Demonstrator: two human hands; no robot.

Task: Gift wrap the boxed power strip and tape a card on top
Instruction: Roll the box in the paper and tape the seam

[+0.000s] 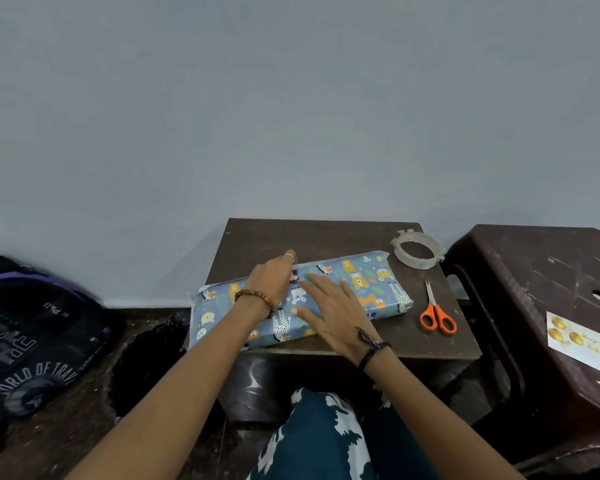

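- The wrapped box (pixel 361 289) lies flat on a small dark table (pixel 326 237), its long axis running from near-left to far-right, with the left end jutting just past the table's left edge
- The wrap is blue with cartoon animals; the right end is folded shut, and its flap edges show
- The left hand (pixel 274 282) reaches across the box's far long edge near the middle, fingers bent down over that edge, with a ring on 1 finger; whether the fingertips press the paper or the table behind cannot be told
- The right hand (pixel 329 306) lies flat on top of the box just right of the left hand, fingers straight and spread apart, pointing left and away
- The 2 hands sit close together at mid-box and cover its centre
- A tape roll (pixel 417 250) lies on the table's far-right corner, just beyond the box's right end
- Orange-handled scissors (pixel 436 315), closed, lie to the right of the box, tips pointing away
- The card (pixel 582 344), with gold balloons, lies apart on a dark stool (pixel 534 271) to the right
- A backpack (pixel 32 334) sits on the floor at the left
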